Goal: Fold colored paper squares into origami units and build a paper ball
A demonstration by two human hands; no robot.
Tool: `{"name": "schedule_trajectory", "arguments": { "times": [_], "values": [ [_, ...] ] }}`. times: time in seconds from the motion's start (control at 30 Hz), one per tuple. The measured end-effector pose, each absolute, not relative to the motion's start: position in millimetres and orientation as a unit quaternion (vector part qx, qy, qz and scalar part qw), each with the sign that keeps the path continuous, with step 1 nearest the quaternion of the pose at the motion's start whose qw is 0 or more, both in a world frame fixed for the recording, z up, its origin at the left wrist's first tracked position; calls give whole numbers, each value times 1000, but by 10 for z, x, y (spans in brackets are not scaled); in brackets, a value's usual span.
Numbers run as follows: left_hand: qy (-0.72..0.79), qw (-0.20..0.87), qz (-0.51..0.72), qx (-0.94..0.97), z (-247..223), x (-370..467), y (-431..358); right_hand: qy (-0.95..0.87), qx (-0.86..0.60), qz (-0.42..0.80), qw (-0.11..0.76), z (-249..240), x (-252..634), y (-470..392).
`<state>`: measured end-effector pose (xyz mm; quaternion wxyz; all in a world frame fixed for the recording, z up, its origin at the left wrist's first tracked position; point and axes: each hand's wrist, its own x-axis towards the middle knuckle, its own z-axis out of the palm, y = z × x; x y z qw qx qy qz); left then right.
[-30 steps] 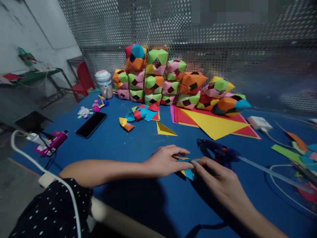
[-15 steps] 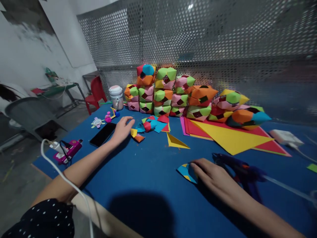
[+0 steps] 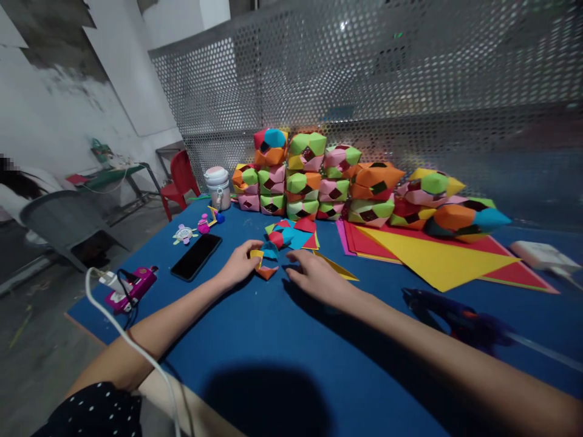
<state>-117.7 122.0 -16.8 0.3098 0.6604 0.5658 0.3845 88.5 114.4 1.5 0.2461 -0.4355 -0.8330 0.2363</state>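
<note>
My left hand (image 3: 239, 265) rests on the blue table, thumb and fingers closed around a small folded yellow paper piece (image 3: 257, 255). An orange folded piece (image 3: 266, 273) and a curved blue one (image 3: 270, 250) sit right by its fingertips; whether these are joined is unclear. My right hand (image 3: 314, 276) is a short way to the right, fingers apart, with nothing visible in it. Just behind it, partly covered, lies a yellow folded triangle (image 3: 339, 267). Red, blue and green folded papers (image 3: 298, 233) are heaped beyond both hands.
Stacked coloured paper modules (image 3: 303, 188) line the back, before a perforated metal panel (image 3: 319, 73). Large coloured sheets (image 3: 437, 261) and a glue gun (image 3: 464, 318) are at right. A phone (image 3: 197, 257), a purple power strip (image 3: 132, 291) and a lidded jar (image 3: 217, 187) stand left.
My right hand has moved left and away from the glue gun; the blue-and-yellow folded paper it held is no longer in it. My left hand has shifted right onto the yellow piece.
</note>
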Motion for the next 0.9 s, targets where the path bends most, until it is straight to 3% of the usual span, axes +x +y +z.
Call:
{"name": "schedule_trajectory", "arguments": {
  "times": [0.43, 0.6, 0.73, 0.9],
  "values": [
    [427, 529, 414, 605, 79, -925, 789, -789, -442, 311, 293, -35, 951, 1007],
    [442, 560, 308, 629, 204, -1021, 762, -753, -460, 369, 291, -81, 1045, 851],
    [432, 494, 179, 733, 288, -1103, 718, -754, -453, 383, 281, -68, 1071, 757],
    [403, 398, 138, 813, 290, -1090, 641, -766, -444, 383, 264, -6, 1087, 633]
  ]
}}
